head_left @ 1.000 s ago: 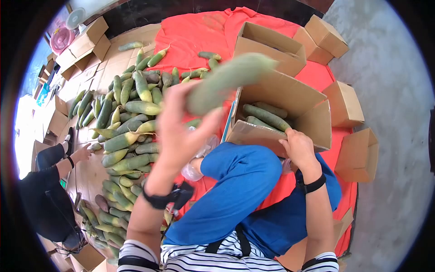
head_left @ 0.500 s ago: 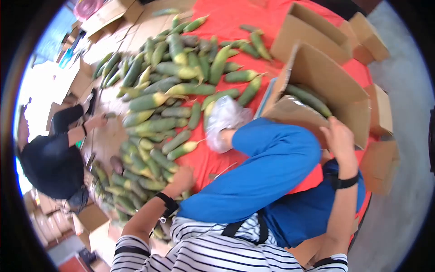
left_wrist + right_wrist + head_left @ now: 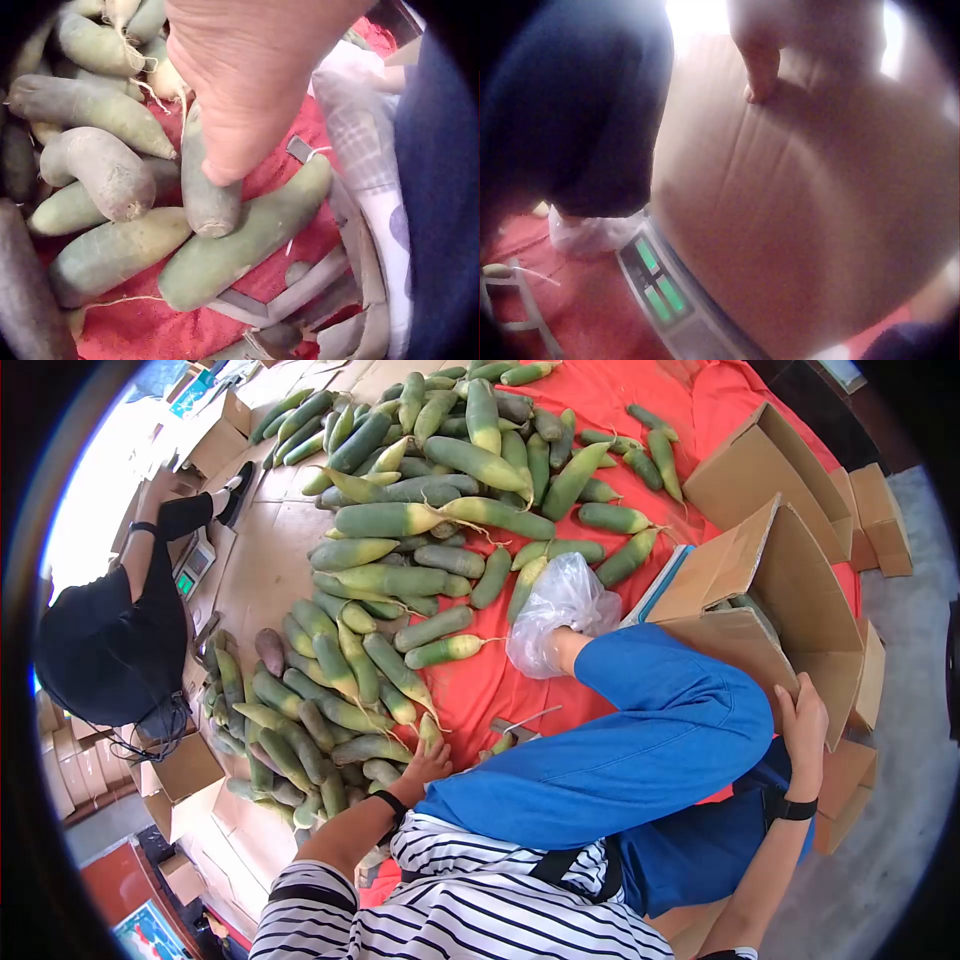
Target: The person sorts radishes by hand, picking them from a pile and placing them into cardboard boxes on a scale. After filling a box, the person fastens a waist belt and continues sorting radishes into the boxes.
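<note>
At the near edge of a pile of green radishes, my left hand [image 3: 428, 760] grips one radish [image 3: 210, 196]. The thumb lies along its side in the left wrist view, while the other fingers are mostly hidden. Another radish [image 3: 247, 244] lies right beside it on the red cloth. My right hand [image 3: 803, 720] holds the near edge of an open cardboard box [image 3: 720, 570], its thumb on the outer wall [image 3: 735, 165]. Inside the box, a sliver of green radish [image 3: 745, 603] shows. A scale with green-lit displays [image 3: 660, 285] is at the box's base.
My bent knee in blue trousers [image 3: 680, 700] and bagged foot [image 3: 565, 610] lie between pile and box. More cardboard boxes [image 3: 770, 480] stand at the right. Another person in black [image 3: 110, 640] sits at the left near a second scale [image 3: 193, 568].
My left hand carried a radish in the air, then came down without it to the near side of the pile, where it grips another. The head view swung left. My right hand stayed at the box.
</note>
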Tool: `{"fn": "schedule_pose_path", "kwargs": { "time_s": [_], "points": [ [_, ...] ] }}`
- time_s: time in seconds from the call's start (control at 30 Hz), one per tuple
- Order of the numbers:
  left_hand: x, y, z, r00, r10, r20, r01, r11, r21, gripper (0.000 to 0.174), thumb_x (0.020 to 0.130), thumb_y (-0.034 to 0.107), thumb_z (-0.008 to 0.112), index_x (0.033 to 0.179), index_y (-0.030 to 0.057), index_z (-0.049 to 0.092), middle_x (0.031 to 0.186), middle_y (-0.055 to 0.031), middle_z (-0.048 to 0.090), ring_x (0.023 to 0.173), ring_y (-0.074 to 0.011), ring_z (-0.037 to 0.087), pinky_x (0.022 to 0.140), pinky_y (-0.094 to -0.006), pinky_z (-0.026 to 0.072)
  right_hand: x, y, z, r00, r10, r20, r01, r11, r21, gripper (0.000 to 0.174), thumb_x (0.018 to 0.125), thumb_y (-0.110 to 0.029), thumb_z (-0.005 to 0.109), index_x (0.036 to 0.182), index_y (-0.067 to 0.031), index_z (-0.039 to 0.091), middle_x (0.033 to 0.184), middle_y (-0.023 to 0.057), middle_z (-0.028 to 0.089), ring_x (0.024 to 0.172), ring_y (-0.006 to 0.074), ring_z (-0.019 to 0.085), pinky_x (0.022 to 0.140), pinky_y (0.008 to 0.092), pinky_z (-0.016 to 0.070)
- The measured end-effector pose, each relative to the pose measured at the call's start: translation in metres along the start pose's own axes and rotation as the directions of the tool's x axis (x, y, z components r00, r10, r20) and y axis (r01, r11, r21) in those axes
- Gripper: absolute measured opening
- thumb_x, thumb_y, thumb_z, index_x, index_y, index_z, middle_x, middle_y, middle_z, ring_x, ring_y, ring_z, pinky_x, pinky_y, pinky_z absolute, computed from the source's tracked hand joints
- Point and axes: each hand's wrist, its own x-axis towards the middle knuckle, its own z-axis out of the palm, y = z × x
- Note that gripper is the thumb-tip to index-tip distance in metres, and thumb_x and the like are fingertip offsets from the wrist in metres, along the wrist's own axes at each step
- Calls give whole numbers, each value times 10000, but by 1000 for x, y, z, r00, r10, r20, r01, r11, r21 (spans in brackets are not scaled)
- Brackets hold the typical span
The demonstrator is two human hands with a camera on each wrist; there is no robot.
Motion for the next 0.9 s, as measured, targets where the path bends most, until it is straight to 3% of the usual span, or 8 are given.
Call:
{"fn": "schedule_pose_path", "kwargs": {
  "time_s": [0.17, 0.23, 0.47, 0.57, 0.63, 0.7, 0.77, 0.9],
  "points": [
    [3, 2, 44, 968, 246, -50, -236, 960, 150, 453, 897, 332, 393, 1286, 127, 505, 1427, -134, 401, 1372, -350, 281, 1045, -645, 199, 3, 5, 3, 1000, 4, 10, -4, 1000, -11, 270, 880, -240, 600, 944, 4, 507, 863, 247, 589, 835, 435, 561, 685, 470, 438],
    [8, -1, 46, 930, 349, -115, -302, 904, 303, 511, 840, 409, 429, 1232, 98, 536, 1246, -156, 534, 1247, -366, 413, 1028, -655, 237, 1, 3, 2, 1000, 15, 16, -15, 1000, -3, 267, 880, -240, 599, 942, 4, 506, 862, 247, 588, 836, 435, 560, 686, 470, 437],
    [15, -12, 1, 884, 345, -316, -187, 879, 438, 398, 807, 364, 485, 1084, 92, 571, 969, -103, 595, 988, -350, 521, 973, -641, 311, 0, 5, 3, 1000, 5, -5, -5, 1000, 21, 262, 868, -233, 614, 950, -5, 514, 860, 232, 601, 829, 418, 573, 687, 466, 442],
    [7, -26, -56, 968, 192, -165, -141, 950, 277, 345, 789, 310, 521, 1053, 95, 568, 949, -105, 608, 976, -342, 540, 936, -541, 392, 0, 7, 6, 999, -13, -36, 14, 1000, 23, 269, 853, -238, 628, 956, -13, 520, 858, 226, 609, 831, 410, 582, 686, 468, 449],
    [8, -44, -69, 961, 34, -274, -48, 998, -45, 312, 752, 253, 605, 1014, 86, 580, 942, -126, 605, 963, -329, 572, 837, -448, 467, 0, 10, 8, 1000, -9, -25, 8, 999, -35, 283, 825, -245, 649, 944, -21, 525, 842, 217, 612, 827, 402, 594, 694, 479, 463],
    [5, -55, -106, 966, -244, -88, 194, 905, -378, 324, 694, 201, 704, 953, 48, 582, 938, -164, 615, 915, -325, 613, 779, -409, 495, -1, 11, 8, 998, -36, -55, 32, 997, -64, 257, 808, -227, 660, 876, -28, 513, 826, 193, 617, 820, 386, 606, 702, 471, 481],
    [2, -62, -142, 818, -556, -148, 296, 626, -721, 401, 652, 202, 765, 950, 6, 581, 934, -195, 627, 873, -331, 636, 767, -429, 505, -1, 8, 6, 999, -25, -45, 22, 997, -71, 270, 783, -222, 682, 853, -26, 511, 841, 177, 626, 829, 355, 619, 714, 455, 490],
    [9, -75, -230, 620, -625, -475, -2, 604, -797, 484, 663, 179, 776, 1054, -19, 570, 924, -178, 640, 856, -281, 639, 786, -356, 502, -2, 11, 11, 994, -47, -97, 46, 999, -13, 253, 783, -219, 681, 856, -23, 538, 844, 158, 637, 835, 325, 627, 724, 429, 499]
  ]
}}
